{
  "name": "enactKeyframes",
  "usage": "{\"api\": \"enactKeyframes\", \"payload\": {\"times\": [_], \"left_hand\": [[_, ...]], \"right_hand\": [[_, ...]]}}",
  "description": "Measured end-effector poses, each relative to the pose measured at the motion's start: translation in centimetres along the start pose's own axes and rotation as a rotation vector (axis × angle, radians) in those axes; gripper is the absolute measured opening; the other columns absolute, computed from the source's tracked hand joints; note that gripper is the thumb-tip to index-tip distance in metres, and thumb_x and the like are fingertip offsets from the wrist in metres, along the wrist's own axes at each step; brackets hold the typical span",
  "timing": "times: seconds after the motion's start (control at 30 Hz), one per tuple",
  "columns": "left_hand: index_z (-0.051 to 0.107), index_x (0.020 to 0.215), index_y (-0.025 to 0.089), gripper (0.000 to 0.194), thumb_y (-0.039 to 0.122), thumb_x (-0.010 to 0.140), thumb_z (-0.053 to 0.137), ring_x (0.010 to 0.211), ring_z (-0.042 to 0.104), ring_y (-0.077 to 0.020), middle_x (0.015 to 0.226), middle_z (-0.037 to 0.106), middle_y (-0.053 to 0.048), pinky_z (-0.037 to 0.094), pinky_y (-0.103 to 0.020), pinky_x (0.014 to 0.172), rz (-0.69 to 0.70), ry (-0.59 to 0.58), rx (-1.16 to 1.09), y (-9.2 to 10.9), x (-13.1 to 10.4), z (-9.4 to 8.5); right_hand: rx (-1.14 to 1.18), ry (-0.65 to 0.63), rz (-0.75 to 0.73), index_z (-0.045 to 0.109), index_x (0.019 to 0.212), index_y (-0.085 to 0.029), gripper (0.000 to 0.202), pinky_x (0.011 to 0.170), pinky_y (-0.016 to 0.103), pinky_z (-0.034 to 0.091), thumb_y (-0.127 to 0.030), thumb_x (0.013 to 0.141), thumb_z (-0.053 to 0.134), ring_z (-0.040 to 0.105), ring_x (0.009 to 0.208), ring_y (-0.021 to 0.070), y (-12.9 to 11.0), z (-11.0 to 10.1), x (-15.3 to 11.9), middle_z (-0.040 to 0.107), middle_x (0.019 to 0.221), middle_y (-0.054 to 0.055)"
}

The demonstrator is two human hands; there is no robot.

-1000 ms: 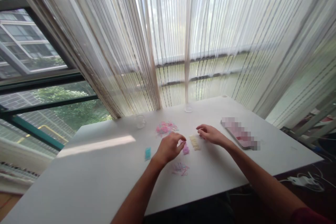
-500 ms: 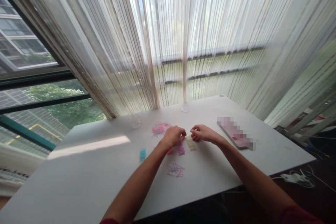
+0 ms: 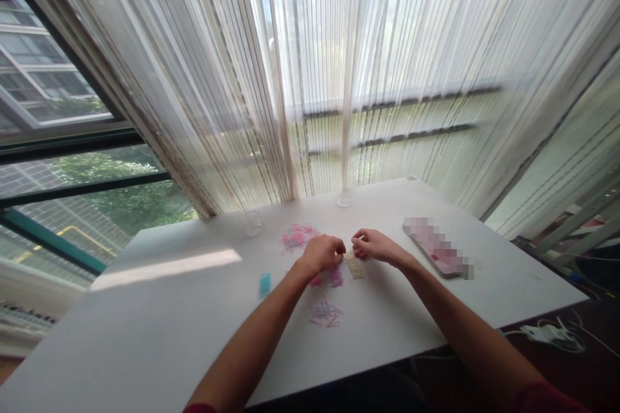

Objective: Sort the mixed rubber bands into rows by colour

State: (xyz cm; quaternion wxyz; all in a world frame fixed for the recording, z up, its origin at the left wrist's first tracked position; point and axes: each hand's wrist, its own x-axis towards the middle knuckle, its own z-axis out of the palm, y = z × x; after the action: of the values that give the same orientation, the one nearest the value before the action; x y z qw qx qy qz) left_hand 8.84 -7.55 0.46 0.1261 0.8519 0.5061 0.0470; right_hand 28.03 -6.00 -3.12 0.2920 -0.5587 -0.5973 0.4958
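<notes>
The pale yellow row (image 3: 356, 268) lies on the white counter (image 3: 169, 329), long axis near to far, far end leaning left. The right hand (image 3: 380, 247) is nearer, at its far right; the left hand (image 3: 321, 253) sits beyond the purple row (image 3: 336, 277). Both hands' fingers are curled; any grip cannot be determined.

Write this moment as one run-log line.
left hand: near purple pieces; right hand: near yellow pieces; grip: unclear; turquoise pieces: on table
</notes>
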Motion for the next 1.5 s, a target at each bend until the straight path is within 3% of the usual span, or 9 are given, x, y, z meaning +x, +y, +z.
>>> {"api": "enactKeyframes", "payload": {"times": [0.57, 0.73, 0.87, 1.13, 1.5], "left_hand": [[0.075, 0.106, 0.024, 0.021, 0.019, 0.09, 0.062, 0.102, 0.07, -0.0205, 0.107, 0.077, -0.004, 0.054, -0.032, 0.092, -0.109, -0.012, -0.032, 0.0, 0.5, -0.6], [0.064, 0.121, 0.018, 0.028, 0.034, 0.098, 0.061, 0.106, 0.066, -0.0221, 0.124, 0.066, -0.009, 0.056, -0.044, 0.092, -0.109, -0.052, -0.032, 0.0, 1.4, -0.5], [0.062, 0.124, 0.019, 0.031, 0.034, 0.098, 0.061, 0.106, 0.065, -0.0225, 0.127, 0.063, -0.009, 0.057, -0.044, 0.09, -0.108, -0.094, -0.047, 0.3, 1.8, -0.3], [0.061, 0.125, 0.018, 0.032, 0.035, 0.097, 0.062, 0.106, 0.065, -0.0229, 0.127, 0.063, -0.009, 0.057, -0.044, 0.09, -0.142, -0.103, -0.094, 0.0, 1.2, -0.2], [0.064, 0.119, 0.017, 0.028, 0.034, 0.097, 0.063, 0.103, 0.066, -0.0217, 0.12, 0.066, -0.008, 0.057, -0.043, 0.089, -0.116, -0.091, -0.16, 0.1, 0.9, 0.4]], "right_hand": [[-0.208, 0.049, -0.07, 0.069, 0.1, -0.013, 0.016, 0.055, 0.022, 0.052, -0.023, 0.091, 0.059, 0.068, 0.06, 0.0149, 0.1, -0.2, 0.6, 0.075, 0.073, 0.006], [-0.323, 0.051, -0.174, 0.075, 0.094, -0.019, 0.018, 0.077, 0.027, 0.055, -0.016, 0.084, 0.061, 0.073, 0.083, 0.0198, -0.3, -0.3, 0.8, 0.079, 0.091, 0.006], [-0.374, 0.028, -0.232, 0.078, 0.092, -0.02, 0.026, 0.089, 0.031, 0.053, -0.01, 0.079, 0.058, 0.072, 0.094, 0.0221, -0.4, 0.0, 1.2, 0.08, 0.096, 0.004], [-0.338, -0.024, -0.272, 0.075, 0.097, -0.018, 0.044, 0.087, 0.027, 0.053, 0.002, 0.069, 0.047, 0.073, 0.092, 0.0189, 0.1, 0.0, 1.5, 0.081, 0.092, 0.002], [-0.272, -0.043, -0.28, 0.074, 0.093, -0.018, 0.042, 0.084, 0.027, 0.053, 0.0, 0.067, 0.045, 0.074, 0.087, 0.0182, 0.8, 0.3, 1.7, 0.081, 0.085, 0.002]]}}
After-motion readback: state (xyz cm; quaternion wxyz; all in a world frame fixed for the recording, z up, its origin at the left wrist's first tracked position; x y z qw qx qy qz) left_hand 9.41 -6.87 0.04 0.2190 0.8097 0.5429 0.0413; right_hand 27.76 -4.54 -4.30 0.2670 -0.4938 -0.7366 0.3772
